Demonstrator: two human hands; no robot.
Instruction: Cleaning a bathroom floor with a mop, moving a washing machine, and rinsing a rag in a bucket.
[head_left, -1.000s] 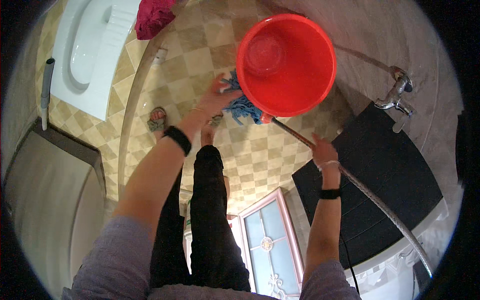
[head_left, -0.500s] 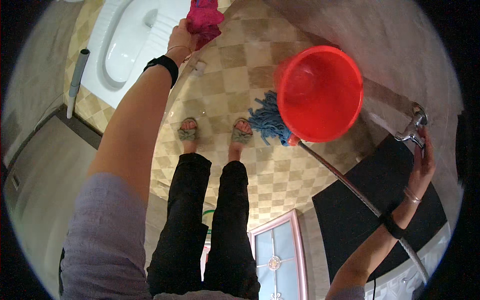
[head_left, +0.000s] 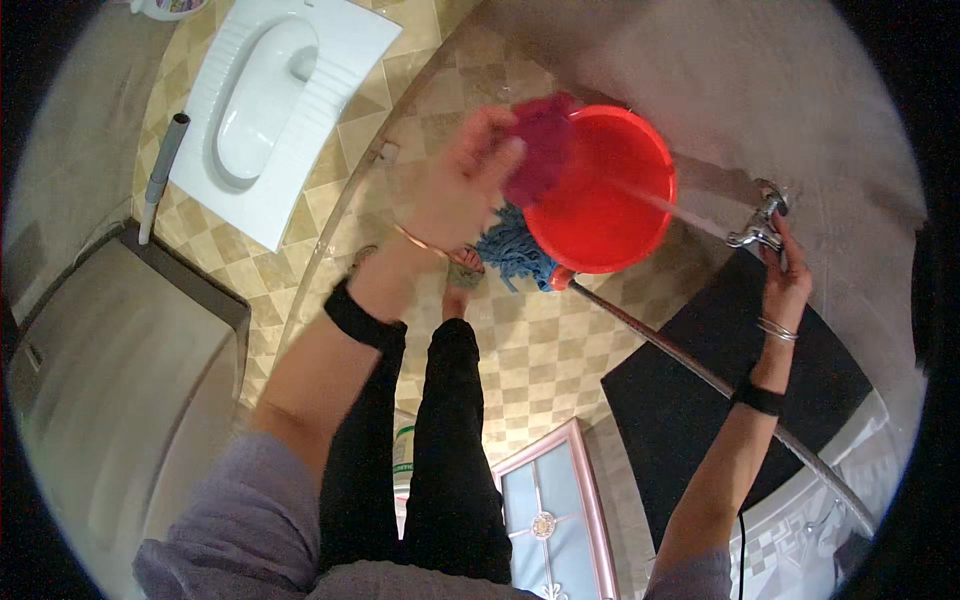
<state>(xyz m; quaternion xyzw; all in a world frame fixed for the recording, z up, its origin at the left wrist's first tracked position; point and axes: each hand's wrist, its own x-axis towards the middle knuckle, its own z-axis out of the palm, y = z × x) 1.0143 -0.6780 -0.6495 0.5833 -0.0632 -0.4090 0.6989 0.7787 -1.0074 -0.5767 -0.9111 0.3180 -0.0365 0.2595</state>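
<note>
The left hand (head_left: 470, 175) grips a pink rag (head_left: 545, 140) over the red bucket (head_left: 600, 195). The right hand (head_left: 785, 280) is closed on the tap (head_left: 760, 225), which runs water into it.

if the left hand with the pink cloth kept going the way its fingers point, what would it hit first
Most likely the red bucket. The left hand holds the pink cloth at the bucket's near rim, fingers pointing over its opening. Depth is unclear from above, so it may pass over the rim and into the bucket.

Floor (head_left: 560, 350): beige-and-tan checkered tile. White squat toilet pan (head_left: 270, 110) set in floor, upper left. Grey pipe (head_left: 162, 175) beside it. Pale plastered wall (head_left: 780, 90) at right. Pink-framed glass door panel (head_left: 550, 510) below.
</note>
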